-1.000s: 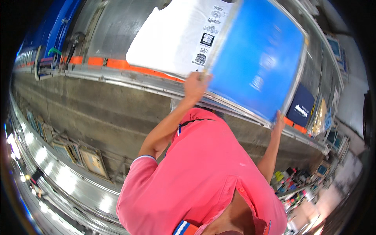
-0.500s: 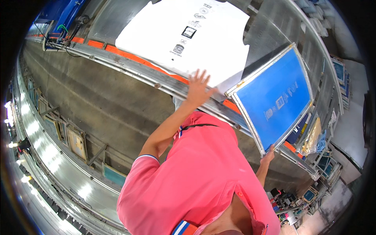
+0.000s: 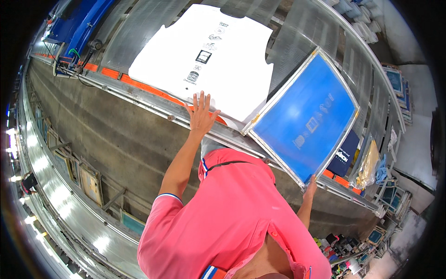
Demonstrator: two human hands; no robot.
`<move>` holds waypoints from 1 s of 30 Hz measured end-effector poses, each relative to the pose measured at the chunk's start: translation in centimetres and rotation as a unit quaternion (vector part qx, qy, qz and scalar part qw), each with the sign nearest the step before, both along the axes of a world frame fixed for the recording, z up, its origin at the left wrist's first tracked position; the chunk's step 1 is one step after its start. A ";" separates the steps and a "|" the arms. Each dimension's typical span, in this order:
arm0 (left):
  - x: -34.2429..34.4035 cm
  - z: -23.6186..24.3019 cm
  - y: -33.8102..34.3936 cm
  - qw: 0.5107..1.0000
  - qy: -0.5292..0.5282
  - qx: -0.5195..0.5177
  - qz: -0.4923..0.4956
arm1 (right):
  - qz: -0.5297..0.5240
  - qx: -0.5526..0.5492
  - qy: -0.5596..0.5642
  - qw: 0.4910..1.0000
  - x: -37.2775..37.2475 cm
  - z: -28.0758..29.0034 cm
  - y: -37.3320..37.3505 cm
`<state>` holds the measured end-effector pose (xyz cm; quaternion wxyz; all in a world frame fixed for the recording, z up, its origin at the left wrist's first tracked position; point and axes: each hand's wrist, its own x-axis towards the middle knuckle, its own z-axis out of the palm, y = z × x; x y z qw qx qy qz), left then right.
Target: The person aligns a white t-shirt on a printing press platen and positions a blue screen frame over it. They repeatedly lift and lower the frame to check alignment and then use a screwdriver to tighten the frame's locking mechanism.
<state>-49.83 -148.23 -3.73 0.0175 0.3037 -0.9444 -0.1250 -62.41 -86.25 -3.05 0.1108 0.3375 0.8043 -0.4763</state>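
A blue-mesh printing screen (image 3: 306, 111) in a pale, stained frame lies aslant over the near side of the long metal-topped table (image 3: 121, 53), its lowest corner jutting past the edge; whether the far side of the frame rests on the tabletop I cannot tell. The right hand (image 3: 310, 187) is closed on that lowest corner. Just left of the frame, a white shirt (image 3: 237, 60) lies flat, a column of black prints down its middle. The left hand (image 3: 201, 120) is bare and holds nothing, fingers spread over the shirt's near edge; whether they press on it is unclear. An orange strip (image 3: 151, 89) and a metal rail (image 3: 144, 103) line the table's near side. Right of the screen sit a folded navy fabric piece (image 3: 343, 152), a tan plastic-wrapped bundle (image 3: 367, 166) and a light-blue cloth (image 3: 382, 169). Blue machinery (image 3: 86, 25) stands at the upper left. Across a worn concrete floor (image 3: 97, 116) runs a second, shiny metal table (image 3: 51, 183), with frames (image 3: 90, 184) stored under it. More framed screens (image 3: 395, 83) lean by the pale wall (image 3: 416, 83), and assorted containers (image 3: 337, 246) crowd the lower right.
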 end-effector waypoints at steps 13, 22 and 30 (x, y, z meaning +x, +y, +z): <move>-0.4 1.0 -0.1 0.997 -0.077 -0.015 -0.012 | 0.056 0.062 0.031 0.996 0.7 0.3 -2.1; -0.3 0.7 -0.3 0.999 -0.032 0.003 -0.012 | 0.028 -0.004 0.024 0.999 0.5 0.0 -1.7; -0.2 1.0 -0.2 0.999 -0.035 0.008 -0.003 | 0.015 -0.025 0.001 1.000 0.4 0.3 -1.8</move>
